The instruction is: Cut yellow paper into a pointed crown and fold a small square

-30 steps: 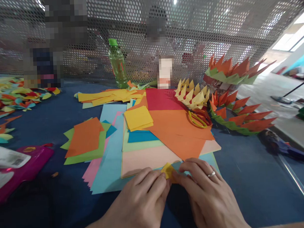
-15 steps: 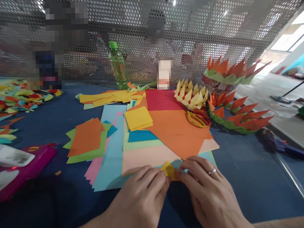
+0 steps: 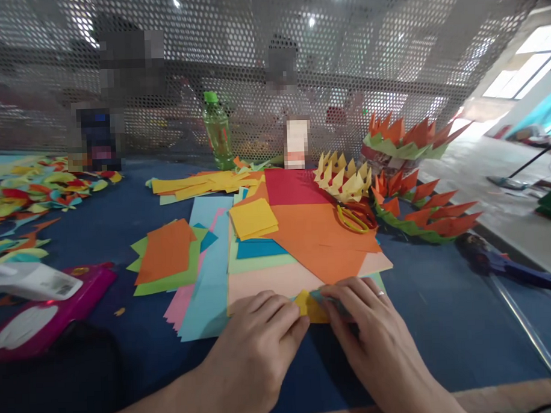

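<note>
A small folded piece of yellow paper (image 3: 316, 311) lies at the near edge of the paper pile, between my hands. My left hand (image 3: 262, 345) is closed on its left side, thumb and fingertips together. On the other side my right hand (image 3: 374, 332), with a ring on one finger, has curled fingers pressing the paper's right part. The fingers cover both ends of the folded piece. Just beyond lie pale pink sheets (image 3: 260, 283), a large orange sheet (image 3: 321, 229) and a stack of yellow squares (image 3: 253, 219).
Orange and green squares (image 3: 166, 252) lie left, near a magenta case (image 3: 86, 303) and cut scraps (image 3: 26, 185). Scissors (image 3: 352, 219), a yellow spiky paper ring (image 3: 342, 177) and an orange-green one (image 3: 429, 213) sit right. A green bottle (image 3: 217, 133) stands before the mesh panel (image 3: 243, 45). A glue gun (image 3: 507, 261) lies right.
My right hand has shifted slightly left and its fingers curl further over the yellow paper. My left hand keeps its hold. The whole view has shifted a little.
</note>
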A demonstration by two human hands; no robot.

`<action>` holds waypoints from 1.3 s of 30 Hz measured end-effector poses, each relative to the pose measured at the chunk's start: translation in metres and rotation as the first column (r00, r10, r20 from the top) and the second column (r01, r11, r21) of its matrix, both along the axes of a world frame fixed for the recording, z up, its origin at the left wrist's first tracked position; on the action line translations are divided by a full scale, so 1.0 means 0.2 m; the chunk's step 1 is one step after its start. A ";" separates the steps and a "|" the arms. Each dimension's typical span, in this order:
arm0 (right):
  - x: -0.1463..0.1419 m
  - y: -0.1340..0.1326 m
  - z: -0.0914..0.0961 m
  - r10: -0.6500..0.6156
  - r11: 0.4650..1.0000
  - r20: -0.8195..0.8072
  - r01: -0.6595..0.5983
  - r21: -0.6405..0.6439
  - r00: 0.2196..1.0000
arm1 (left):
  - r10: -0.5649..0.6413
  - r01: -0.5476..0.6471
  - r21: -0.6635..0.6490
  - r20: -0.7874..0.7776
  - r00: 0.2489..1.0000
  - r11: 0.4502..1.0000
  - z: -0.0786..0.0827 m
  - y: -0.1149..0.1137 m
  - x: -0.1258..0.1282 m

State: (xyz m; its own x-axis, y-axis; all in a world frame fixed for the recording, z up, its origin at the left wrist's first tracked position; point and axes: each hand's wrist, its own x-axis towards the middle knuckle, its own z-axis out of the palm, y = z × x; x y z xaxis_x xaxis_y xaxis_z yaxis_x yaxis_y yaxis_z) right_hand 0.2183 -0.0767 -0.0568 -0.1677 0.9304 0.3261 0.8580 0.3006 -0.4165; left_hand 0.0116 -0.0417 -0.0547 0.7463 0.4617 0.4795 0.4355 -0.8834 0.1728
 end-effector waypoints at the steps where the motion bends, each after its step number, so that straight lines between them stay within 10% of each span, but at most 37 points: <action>1: -0.01 0.00 0.00 -0.002 0.999 0.006 0.002 -0.034 1.000 | 0.002 -0.002 -0.008 0.005 1.000 1.000 0.00 0.00 0.00; 17: -0.06 0.03 -0.01 0.000 0.995 0.002 0.000 -0.102 1.000 | 0.217 -0.188 -0.369 0.038 0.975 0.910 0.04 0.05 -0.01; 39: -0.07 0.01 0.04 0.131 0.991 -0.209 -0.127 0.031 0.969 | 0.217 -0.092 -0.556 0.162 0.963 0.826 0.07 0.08 0.02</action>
State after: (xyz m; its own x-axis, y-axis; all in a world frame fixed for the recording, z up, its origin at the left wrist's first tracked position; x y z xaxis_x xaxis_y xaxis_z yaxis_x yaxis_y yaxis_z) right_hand 0.2046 -0.0755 -0.0481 -0.2117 0.8995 0.3822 0.7053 0.4113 -0.5774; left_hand 0.0150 -0.0264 -0.0412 0.5537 0.7925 0.2556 0.4569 -0.5457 0.7024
